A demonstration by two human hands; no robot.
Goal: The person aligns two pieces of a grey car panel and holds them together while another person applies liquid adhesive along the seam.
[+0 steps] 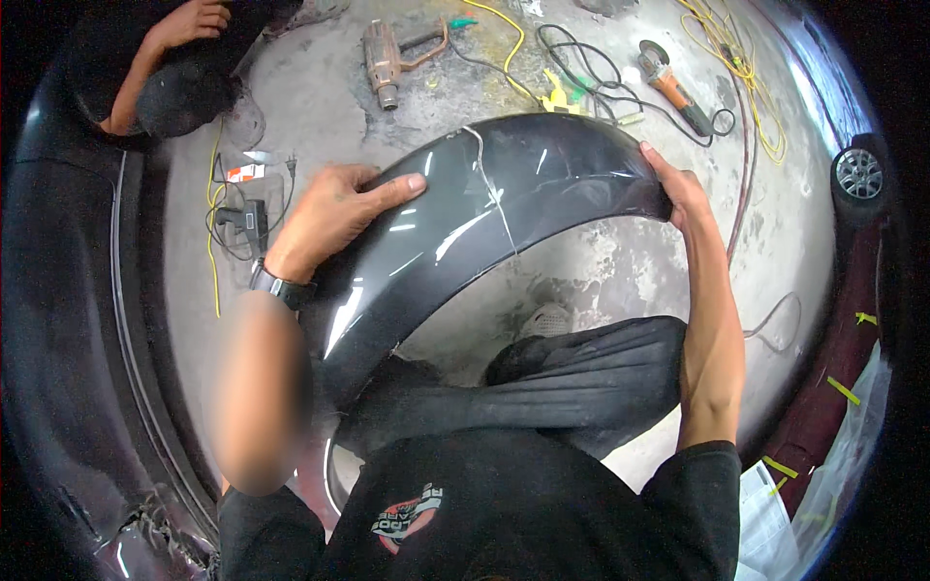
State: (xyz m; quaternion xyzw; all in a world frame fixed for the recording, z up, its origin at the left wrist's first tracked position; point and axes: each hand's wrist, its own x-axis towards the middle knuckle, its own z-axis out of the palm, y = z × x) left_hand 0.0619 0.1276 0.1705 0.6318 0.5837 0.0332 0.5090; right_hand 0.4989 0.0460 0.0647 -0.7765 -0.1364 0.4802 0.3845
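Note:
A glossy black curved car panel, shaped like a wheel-arch piece, is held up over my lap. A pale, jagged crack line runs across it from the outer edge to the inner edge. My left hand grips the outer edge on the left, thumb lying on the glossy face and the other fingers hidden behind. At the right end, my right hand is closed around the tip, with its thumb at the upper edge. The panel's lower left end passes beside my left forearm.
On the concrete floor lie a worn heat gun, an orange angle grinder, a black pistol-shaped tool and tangled cords. A dark car body stands left, near another person's hand. A maroon taped panel stands right.

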